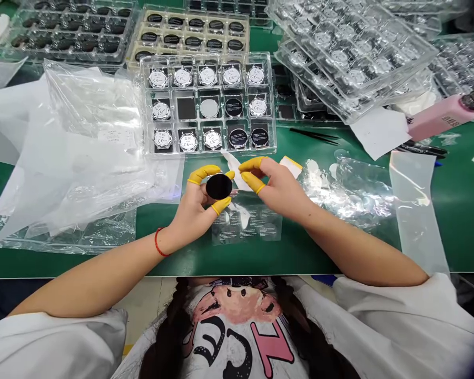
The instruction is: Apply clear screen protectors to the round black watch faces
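Note:
My left hand, with yellow finger cots on its fingertips, grips a round black disc by its edges above the green table. To the right of the disc is my right hand, its yellow-capped thumb and forefinger close together beside a strip of white wipe; whether it pinches anything is too small to tell. Beneath both hands lies a clear sheet with small white print. Behind them, a clear tray carries round watch-like pieces, some silver with white faces, some black.
Stacked clear trays stand at the back right, near a pink bottle. Black tweezers lie right of the tray. Plastic bags and white sheets cover the left side. Crumpled clear film lies at right.

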`<action>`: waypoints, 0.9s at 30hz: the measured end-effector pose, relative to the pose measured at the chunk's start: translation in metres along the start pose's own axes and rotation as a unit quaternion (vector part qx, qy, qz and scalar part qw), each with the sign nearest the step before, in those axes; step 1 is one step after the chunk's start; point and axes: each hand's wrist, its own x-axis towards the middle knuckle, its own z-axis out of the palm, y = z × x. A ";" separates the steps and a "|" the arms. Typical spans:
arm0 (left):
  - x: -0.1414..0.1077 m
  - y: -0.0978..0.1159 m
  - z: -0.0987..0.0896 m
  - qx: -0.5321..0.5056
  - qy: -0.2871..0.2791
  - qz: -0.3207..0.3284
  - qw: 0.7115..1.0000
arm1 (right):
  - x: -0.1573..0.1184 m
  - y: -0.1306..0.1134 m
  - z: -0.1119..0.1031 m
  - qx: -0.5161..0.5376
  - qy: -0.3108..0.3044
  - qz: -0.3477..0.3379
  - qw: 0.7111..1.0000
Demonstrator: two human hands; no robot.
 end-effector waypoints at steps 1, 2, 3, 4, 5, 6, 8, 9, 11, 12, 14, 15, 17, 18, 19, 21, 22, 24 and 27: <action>0.000 -0.001 0.000 0.001 -0.004 0.001 1.000 | -0.001 -0.001 0.000 0.007 -0.012 0.007 1.000; 0.001 -0.001 0.000 0.000 -0.008 0.001 1.000 | -0.002 -0.002 0.001 0.011 -0.022 0.010 1.000; 0.001 -0.001 0.000 -0.002 -0.010 0.002 1.000 | -0.002 -0.002 0.002 0.013 -0.030 0.010 0.999; 0.001 -0.001 0.000 -0.004 -0.012 0.001 1.000 | -0.002 -0.002 0.003 0.014 -0.036 0.008 0.999; 0.001 -0.001 0.000 -0.007 -0.013 -0.002 1.000 | -0.002 -0.001 0.003 0.015 -0.038 0.006 0.999; 0.001 -0.001 -0.001 -0.009 -0.013 -0.005 1.000 | -0.001 -0.001 0.003 0.016 -0.034 0.004 0.999; 0.001 -0.001 -0.001 -0.010 -0.015 -0.013 1.000 | 0.001 0.000 0.002 0.017 -0.016 -0.001 1.000; 0.001 -0.001 -0.001 -0.010 -0.017 -0.018 1.000 | 0.002 0.000 0.001 0.015 -0.007 -0.004 1.000; 0.001 -0.001 -0.001 -0.014 -0.021 -0.023 0.999 | 0.003 0.001 -0.001 0.006 0.003 -0.004 1.000; 0.001 -0.002 -0.002 -0.016 -0.020 -0.021 0.999 | 0.004 0.001 -0.002 -0.001 -0.002 -0.003 1.000; 0.001 -0.003 -0.001 -0.018 -0.013 0.002 1.000 | 0.004 0.001 -0.002 -0.012 -0.025 0.006 1.000; 0.001 -0.004 -0.001 -0.016 -0.008 0.018 1.000 | 0.004 0.001 -0.002 -0.015 -0.039 0.011 0.999; 0.002 -0.005 -0.001 -0.006 -0.004 0.041 0.999 | 0.003 0.000 0.000 -0.012 -0.060 0.020 0.998; 0.002 -0.006 0.000 -0.001 -0.005 0.046 0.999 | 0.002 -0.001 0.001 -0.009 -0.064 0.024 0.998; 0.002 -0.006 0.000 0.004 -0.005 0.046 0.999 | 0.001 -0.003 0.002 -0.003 -0.067 0.027 0.997; 0.002 -0.006 0.000 0.013 -0.004 0.042 0.999 | -0.001 -0.005 0.004 0.014 -0.071 0.033 0.997; 0.001 -0.007 0.000 0.017 -0.003 0.042 0.999 | -0.001 -0.005 0.005 0.025 -0.074 0.036 0.996; 0.001 -0.008 0.001 0.024 -0.007 0.045 0.999 | 0.000 -0.006 0.005 0.050 -0.085 0.041 0.994; 0.001 -0.008 0.000 0.022 -0.020 0.041 0.999 | 0.004 -0.005 -0.001 0.110 -0.065 0.051 0.990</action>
